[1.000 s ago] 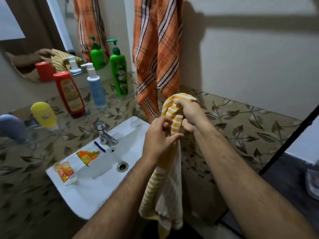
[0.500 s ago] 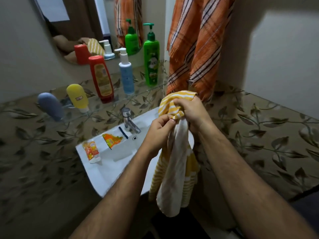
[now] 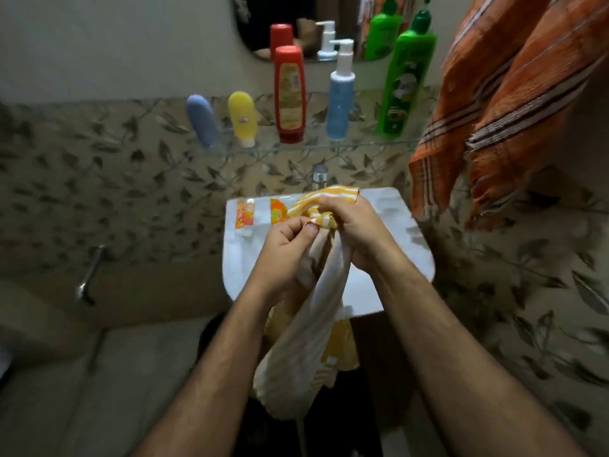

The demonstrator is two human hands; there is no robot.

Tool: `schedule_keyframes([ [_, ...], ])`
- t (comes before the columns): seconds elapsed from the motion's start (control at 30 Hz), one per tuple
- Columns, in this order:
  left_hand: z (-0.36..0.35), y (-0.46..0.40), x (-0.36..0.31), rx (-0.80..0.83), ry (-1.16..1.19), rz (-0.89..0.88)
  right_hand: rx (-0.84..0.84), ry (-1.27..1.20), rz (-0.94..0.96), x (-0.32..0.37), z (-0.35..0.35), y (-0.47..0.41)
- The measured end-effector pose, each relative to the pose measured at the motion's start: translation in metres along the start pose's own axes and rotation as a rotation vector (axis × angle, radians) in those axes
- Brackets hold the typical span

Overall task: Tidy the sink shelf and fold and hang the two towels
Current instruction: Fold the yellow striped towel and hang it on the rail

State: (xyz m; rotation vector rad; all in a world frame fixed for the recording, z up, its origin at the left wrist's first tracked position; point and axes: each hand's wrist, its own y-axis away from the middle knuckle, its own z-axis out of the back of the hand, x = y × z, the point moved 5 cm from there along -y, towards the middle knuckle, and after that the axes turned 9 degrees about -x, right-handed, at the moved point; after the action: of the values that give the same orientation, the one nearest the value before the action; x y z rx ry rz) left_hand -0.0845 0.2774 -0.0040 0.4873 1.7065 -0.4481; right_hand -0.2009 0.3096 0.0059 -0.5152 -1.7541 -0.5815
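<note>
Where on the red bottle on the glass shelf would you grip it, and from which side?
Grip the red bottle around its broad middle, coming from the front. It stands upright with the yellow tube and the blue pump bottle close on either side, and the wall behind.

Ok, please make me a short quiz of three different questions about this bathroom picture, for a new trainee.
1. True or false: the orange striped towel hangs at the right of the white ceramic sink.
2. How many bottles stand on the glass shelf?
3. What do the left hand and right hand grip? A) yellow-and-white striped towel B) red bottle C) chrome tap

Key: 1 true; 2 five; 3 A.
</note>
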Motion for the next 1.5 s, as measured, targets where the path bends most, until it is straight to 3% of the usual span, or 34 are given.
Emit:
schedule_keyframes([
  [0.13, 0.032, 0.027, 0.005, -0.206, -0.070, -0.031, 0.245, -0.052, -0.094, -0.028, -0.022, 0.018],
  [0.3, 0.074, 0.059, 0.005, -0.395, -0.142, -0.077, 0.522, 0.152, 0.043, -0.050, -0.040, 0.039],
  [0.47, 0.110, 0.068, -0.011, -0.530, -0.233, -0.116, 0.449, 0.486, 0.060, -0.068, -0.041, 0.035],
  [0.63, 0.122, 0.066, -0.027, -0.460, -0.331, -0.133, 0.260, 1.183, 0.384, -0.051, -0.064, 0.042],
  [0.7, 0.127, 0.064, -0.034, -0.391, -0.387, -0.142, 0.135, 1.100, 0.459, -0.038, -0.074, 0.048],
  [0.77, 0.131, 0.062, -0.040, -0.300, -0.430, -0.137, 0.123, 0.875, 0.513, -0.032, -0.084, 0.051],
  [0.87, 0.137, 0.059, -0.047, -0.149, -0.544, -0.152, 0.327, 0.796, 0.643, -0.034, -0.107, 0.055],
  [0.93, 0.145, 0.057, -0.046, -0.125, -0.628, -0.173, 0.492, 0.800, 0.534, -0.046, -0.117, 0.055],
  [1.0, 0.156, 0.057, -0.043, -0.138, -0.630, -0.186, 0.542, 0.671, 0.370, -0.056, -0.121, 0.054],
  [1.13, 0.180, 0.060, -0.020, -0.156, -0.406, -0.077, 0.407, 0.392, 0.301, -0.044, -0.133, 0.059],
  [1.27, 0.215, 0.070, 0.007, -0.278, -0.372, 0.008, 0.162, 0.257, 0.321, -0.024, -0.132, 0.054],
  [1.37, 0.238, 0.077, 0.019, -0.357, -0.362, 0.032, 0.093, 0.108, 0.188, -0.022, -0.125, 0.046],
  [1.5, 0.241, 0.074, 0.001, -0.395, -0.278, -0.038, 0.071, 0.273, 0.187, -0.026, -0.126, 0.038],
])
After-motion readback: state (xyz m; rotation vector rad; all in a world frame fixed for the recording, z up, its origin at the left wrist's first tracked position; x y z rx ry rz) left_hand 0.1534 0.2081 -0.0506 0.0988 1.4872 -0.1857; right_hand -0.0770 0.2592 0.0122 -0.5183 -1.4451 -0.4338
